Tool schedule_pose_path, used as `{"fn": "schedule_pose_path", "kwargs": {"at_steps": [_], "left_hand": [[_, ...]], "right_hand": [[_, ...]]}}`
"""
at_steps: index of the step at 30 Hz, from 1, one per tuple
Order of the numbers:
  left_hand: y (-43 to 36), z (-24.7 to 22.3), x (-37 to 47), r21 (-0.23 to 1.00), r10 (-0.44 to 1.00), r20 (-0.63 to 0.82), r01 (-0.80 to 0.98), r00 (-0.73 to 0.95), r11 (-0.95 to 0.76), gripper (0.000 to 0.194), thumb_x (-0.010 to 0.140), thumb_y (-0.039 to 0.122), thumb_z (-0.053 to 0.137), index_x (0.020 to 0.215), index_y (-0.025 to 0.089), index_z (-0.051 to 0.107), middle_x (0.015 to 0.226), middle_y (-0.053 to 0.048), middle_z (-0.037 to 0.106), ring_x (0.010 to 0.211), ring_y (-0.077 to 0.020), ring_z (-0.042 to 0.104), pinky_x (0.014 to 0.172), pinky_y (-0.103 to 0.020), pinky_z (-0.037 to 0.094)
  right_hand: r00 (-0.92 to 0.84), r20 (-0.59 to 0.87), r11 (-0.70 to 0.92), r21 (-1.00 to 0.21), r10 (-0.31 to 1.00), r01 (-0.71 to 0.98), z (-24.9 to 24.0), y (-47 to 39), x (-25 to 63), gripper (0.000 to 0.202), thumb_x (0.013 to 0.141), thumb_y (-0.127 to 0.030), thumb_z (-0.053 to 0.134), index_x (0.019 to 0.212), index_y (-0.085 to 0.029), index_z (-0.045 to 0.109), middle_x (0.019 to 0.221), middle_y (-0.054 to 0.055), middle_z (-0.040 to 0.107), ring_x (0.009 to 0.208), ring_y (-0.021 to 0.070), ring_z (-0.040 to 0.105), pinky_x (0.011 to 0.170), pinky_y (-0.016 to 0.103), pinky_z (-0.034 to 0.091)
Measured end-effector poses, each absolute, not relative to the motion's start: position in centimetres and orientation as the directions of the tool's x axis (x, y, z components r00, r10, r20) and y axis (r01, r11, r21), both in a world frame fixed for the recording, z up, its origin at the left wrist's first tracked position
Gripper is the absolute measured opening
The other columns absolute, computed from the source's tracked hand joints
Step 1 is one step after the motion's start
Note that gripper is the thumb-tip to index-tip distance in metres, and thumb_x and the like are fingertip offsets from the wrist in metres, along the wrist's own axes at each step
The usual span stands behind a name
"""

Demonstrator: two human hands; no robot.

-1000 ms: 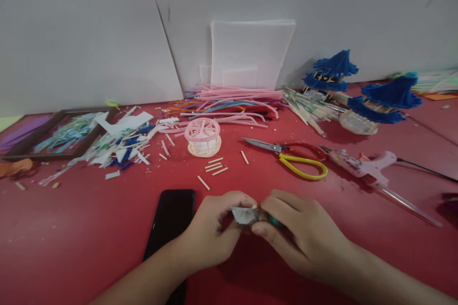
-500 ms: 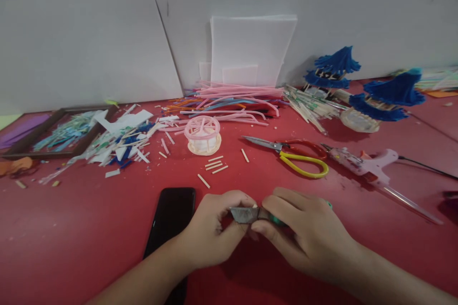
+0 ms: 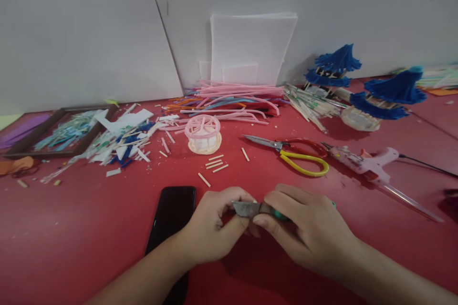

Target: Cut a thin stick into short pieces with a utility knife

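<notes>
Green-handled knife with a flat grey metal blade (image 3: 246, 208) is located above the near part of the red tabletop (image 3: 118, 233), between the two hands. Directions below are taken from the knife, with twelve o'clock toward the wall.

Right hand (image 3: 311, 228): closed around the handle, thumb near the base of the blade. Blade points to nine o'clock, its tip by the left hand (image 3: 214, 228). Left hand: narrow, fingers curled, with a small pale piece (image 3: 255, 201) showing at the fingertips; the remainder of the piece is hidden.

Black rectangular phone (image 3: 173, 214): flat at nine o'clock, partly beneath the left forearm. Short pale wooden sticks (image 3: 213, 165): loose at eleven o'clock. Pink-and-white round model with a spoked top (image 3: 202, 136): also eleven o'clock, beyond the sticks. Scissors with red and yellow handles (image 3: 277, 145): one o'clock, blades slightly parted. Pink glue gun (image 3: 372, 164): between two and three o'clock, on its side. Brown rectangular frame (image 3: 41, 155): ten o'clock, bearing blue-green scraps (image 3: 66, 131).
</notes>
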State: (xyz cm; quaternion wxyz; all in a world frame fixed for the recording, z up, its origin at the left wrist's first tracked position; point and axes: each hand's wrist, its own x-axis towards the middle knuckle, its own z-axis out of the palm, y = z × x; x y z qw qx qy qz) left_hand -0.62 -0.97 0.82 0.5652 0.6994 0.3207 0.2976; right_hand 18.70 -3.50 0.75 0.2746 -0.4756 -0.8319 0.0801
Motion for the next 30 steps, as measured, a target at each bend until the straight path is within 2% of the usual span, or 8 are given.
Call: {"fn": "schedule_pose_path", "kwargs": {"at_steps": [5,9,12,15,22,24,28,30], "left_hand": [[-1.1,0.6,-0.9,0.97,0.77,0.047,0.154,0.636,-0.187,0.021,0.094,0.025,0.046,0.084,0.014,0.06,0.066,-0.006,0.07,0.058,-0.0113,0.064,0.057,-0.019,0.051],[-0.8,0.6,-0.7,0.975,0.79,0.055,0.139,0.61,-0.175,0.023,0.094,0.025,0.045,0.081,0.014,0.06,0.067,-0.005,0.069,0.06,-0.0111,0.063,0.057,-0.019,0.051],[-0.7,0.8,-0.6,0.97,0.782,0.069,0.141,0.619,-0.198,0.015,0.088,0.016,0.049,0.079,0.015,0.06,0.068,-0.003,0.067,0.062,-0.0108,0.063,0.057,-0.018,0.049],[-0.8,0.9,-0.6,0.967,0.782,0.069,0.15,0.62,-0.204,0.013,0.084,0.01,0.049,0.077,0.015,0.06,0.068,-0.002,0.067,0.063,-0.0109,0.063,0.058,-0.018,0.049],[-0.8,0.9,-0.7,0.953,0.772,0.095,0.166,0.628,-0.253,0.016,0.086,0.011,0.048,0.075,0.015,0.06,0.066,-0.001,0.066,0.061,-0.0104,0.063,0.058,-0.017,0.048],[-0.9,1.0,-0.7,0.932,0.756,0.129,0.181,0.642,-0.314,0.02,0.088,0.013,0.047,0.073,0.015,0.06,0.066,-0.002,0.067,0.061,-0.0102,0.063,0.059,-0.017,0.048],[-1.1,1.1,-0.7,0.898,0.724,0.167,0.199,0.67,-0.391,0.024,0.094,0.019,0.044,0.079,0.014,0.063,0.067,-0.003,0.068,0.06,-0.0096,0.063,0.062,-0.017,0.048],[-1.1,1.0,-0.6,0.884,0.741,0.187,0.218,0.645,-0.413,0.023,0.093,0.018,0.046,0.08,0.014,0.064,0.068,-0.004,0.07,0.062,-0.0103,0.064,0.063,-0.018,0.049]], "right_hand": [[-0.227,0.492,0.447,-0.394,0.84,0.803,0.8,-2.4,19.9,0.035,0.098,-0.039,0.04,0.072,-0.02,0.053,0.059,-0.002,0.053,0.05,0.0116,0.049,0.05,0.023,0.032],[-0.37,0.408,0.534,-0.433,0.834,0.726,0.9,-2.9,19.4,0.035,0.098,-0.038,0.04,0.07,-0.02,0.052,0.061,-0.001,0.055,0.051,0.0112,0.049,0.049,0.023,0.031],[-0.453,0.335,0.563,-0.459,0.826,0.687,0.9,-3.4,18.7,0.036,0.098,-0.038,0.039,0.071,-0.02,0.054,0.065,0.001,0.057,0.054,0.0116,0.05,0.05,0.024,0.031],[-0.469,0.324,0.57,-0.447,0.821,0.69,0.8,-3.6,18.5,0.036,0.098,-0.039,0.039,0.072,-0.02,0.056,0.066,0.001,0.058,0.054,0.0116,0.05,0.05,0.025,0.03],[-0.466,0.338,0.575,-0.432,0.818,0.695,0.8,-3.4,18.6,0.039,0.098,-0.04,0.038,0.069,-0.02,0.054,0.064,0.001,0.057,0.054,0.0117,0.05,0.049,0.024,0.03],[-0.433,0.358,0.558,-0.442,0.827,0.702,0.7,-3.2,18.9,0.037,0.098,-0.039,0.039,0.07,-0.02,0.053,0.064,0.0,0.057,0.053,0.0116,0.051,0.05,0.023,0.032],[-0.246,0.463,0.468,-0.46,0.851,0.755,0.9,-2.3,20.0,0.029,0.098,-0.033,0.04,0.074,-0.021,0.05,0.058,-0.003,0.052,0.05,0.011,0.05,0.049,0.022,0.033],[-0.229,0.511,0.49,-0.464,0.829,0.738,1.1,-2.1,20.2,0.024,0.097,-0.031,0.041,0.076,-0.021,0.049,0.057,-0.004,0.051,0.048,0.0106,0.048,0.047,0.022,0.033]]}}
